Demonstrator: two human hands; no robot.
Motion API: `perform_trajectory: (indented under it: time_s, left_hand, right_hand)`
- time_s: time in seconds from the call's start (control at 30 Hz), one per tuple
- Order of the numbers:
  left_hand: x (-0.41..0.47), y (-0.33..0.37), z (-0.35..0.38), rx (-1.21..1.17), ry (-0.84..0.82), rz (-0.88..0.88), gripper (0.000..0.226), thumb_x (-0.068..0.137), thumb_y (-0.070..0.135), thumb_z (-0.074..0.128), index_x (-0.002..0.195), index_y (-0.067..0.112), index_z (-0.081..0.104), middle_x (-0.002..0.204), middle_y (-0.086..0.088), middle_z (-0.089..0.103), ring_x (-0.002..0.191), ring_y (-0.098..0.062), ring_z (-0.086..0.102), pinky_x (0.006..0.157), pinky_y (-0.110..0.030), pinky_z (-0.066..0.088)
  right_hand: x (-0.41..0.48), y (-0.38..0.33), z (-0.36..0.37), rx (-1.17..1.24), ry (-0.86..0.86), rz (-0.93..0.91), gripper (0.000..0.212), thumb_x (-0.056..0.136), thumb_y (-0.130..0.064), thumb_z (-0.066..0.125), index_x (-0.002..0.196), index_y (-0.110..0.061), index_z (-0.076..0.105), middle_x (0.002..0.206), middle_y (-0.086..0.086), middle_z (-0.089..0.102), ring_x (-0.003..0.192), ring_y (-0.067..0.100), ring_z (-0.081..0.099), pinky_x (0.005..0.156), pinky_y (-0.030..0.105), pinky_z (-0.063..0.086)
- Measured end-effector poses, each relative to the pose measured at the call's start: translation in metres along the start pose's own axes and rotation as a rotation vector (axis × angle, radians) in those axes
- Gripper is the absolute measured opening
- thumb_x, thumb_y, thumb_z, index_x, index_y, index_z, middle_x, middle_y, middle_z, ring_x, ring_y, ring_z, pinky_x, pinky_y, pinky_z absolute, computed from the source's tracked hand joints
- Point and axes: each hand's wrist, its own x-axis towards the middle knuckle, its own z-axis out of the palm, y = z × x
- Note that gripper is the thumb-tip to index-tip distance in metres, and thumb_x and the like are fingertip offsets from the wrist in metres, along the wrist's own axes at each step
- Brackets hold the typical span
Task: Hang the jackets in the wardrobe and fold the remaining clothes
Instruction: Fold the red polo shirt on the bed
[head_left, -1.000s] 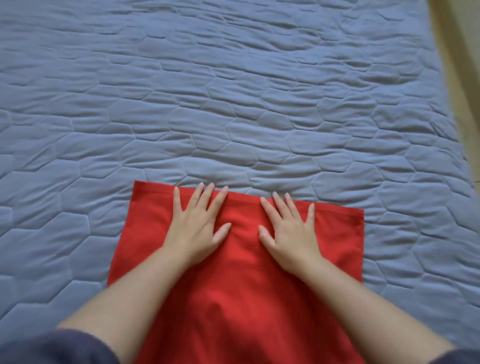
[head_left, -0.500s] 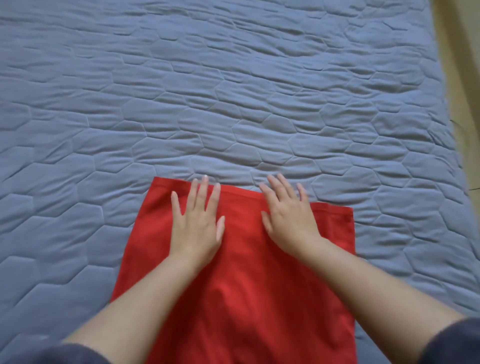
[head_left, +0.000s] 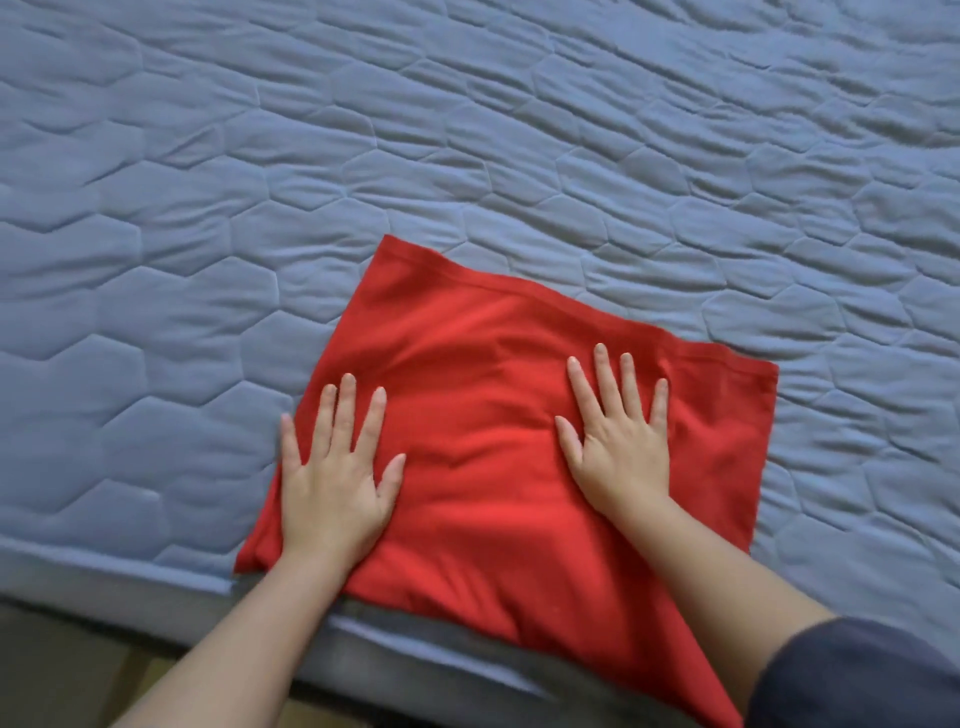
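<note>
Soft, even, rather dim light with a cool cast falls on the quilt (head_left: 467, 130), leaving faint shadows only along its seams and wrinkles. The whole frame is slightly blurred, most along the bottom edge, where the sleeve (head_left: 857, 675) and floor (head_left: 78, 675) smear.

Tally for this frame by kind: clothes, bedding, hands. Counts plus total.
red fabric garment, flat on the bed: 1
blue quilted bedcover: 1
bare hands, left hand and right hand, both flat on the garment: 2
Total: 4

One head-worn view — looking steeply down, close over the bed's (head_left: 467, 130) near edge.
</note>
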Motion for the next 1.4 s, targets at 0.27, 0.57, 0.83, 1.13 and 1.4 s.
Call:
perform_trajectory:
  time_s: [0.27, 0.57, 0.83, 1.13, 1.4]
  left_hand:
    - [-0.032, 0.024, -0.014, 0.0, 0.029, 0.338, 0.068, 0.087, 0.044, 0.035, 0.15, 0.019, 0.025, 0.158, -0.009, 0.021, 0.144, -0.026, 0.024, 0.113, -0.057, 0.015]
    - [-0.077, -0.051, 0.009, 0.009, -0.053, 0.06, 0.07, 0.089, 0.042, 0.03, 0.149, 0.007, 0.027, 0.157, -0.011, 0.022, 0.144, -0.027, 0.024, 0.115, -0.053, 0.007]
    - [-0.112, -0.011, -0.057, -0.313, -0.048, -0.44, 0.064, 0.088, 0.021, 0.059, 0.144, 0.007, 0.033, 0.153, -0.015, 0.026, 0.139, -0.032, 0.028, 0.111, -0.047, 0.023]
    - [-0.124, 0.092, -0.039, -1.852, -0.27, -1.347, 0.027, 0.092, 0.013, 0.062, 0.113, 0.003, 0.049, 0.117, -0.015, 0.059, 0.104, -0.026, 0.06, 0.087, -0.039, 0.052]
    - [-0.116, 0.15, 0.0, -2.071, -0.421, -1.445, 0.021, 0.077, 0.011, 0.077, 0.093, 0.004, 0.065, 0.097, -0.011, 0.073, 0.084, -0.019, 0.071, 0.09, -0.039, 0.051]
  right_hand:
    - [-0.092, -0.082, 0.001, 0.134, 0.041, -0.147, 0.065, 0.09, -0.048, 0.037, 0.149, -0.022, 0.031, 0.159, 0.001, 0.021, 0.146, 0.027, 0.019, 0.112, 0.062, 0.019]
    - [-0.17, 0.004, 0.04, 0.053, -0.047, 0.137, 0.064, 0.089, -0.045, 0.032, 0.149, -0.021, 0.031, 0.157, 0.008, 0.026, 0.144, 0.025, 0.026, 0.114, 0.054, 0.016]
    - [-0.175, 0.002, -0.031, 0.106, -0.21, 0.218, 0.057, 0.091, -0.027, 0.051, 0.145, -0.013, 0.039, 0.157, 0.009, 0.026, 0.142, 0.026, 0.028, 0.11, 0.049, 0.027]
    - [-0.009, 0.007, -0.094, 0.249, -0.165, -0.011, 0.067, 0.088, -0.031, 0.058, 0.147, -0.018, 0.028, 0.155, 0.003, 0.027, 0.138, 0.025, 0.032, 0.104, 0.046, 0.034]
    - [0.103, -0.001, -0.079, 0.251, -0.364, -0.048, 0.078, 0.079, -0.056, 0.067, 0.141, -0.019, 0.037, 0.141, 0.009, 0.042, 0.133, 0.029, 0.038, 0.108, 0.047, 0.033]
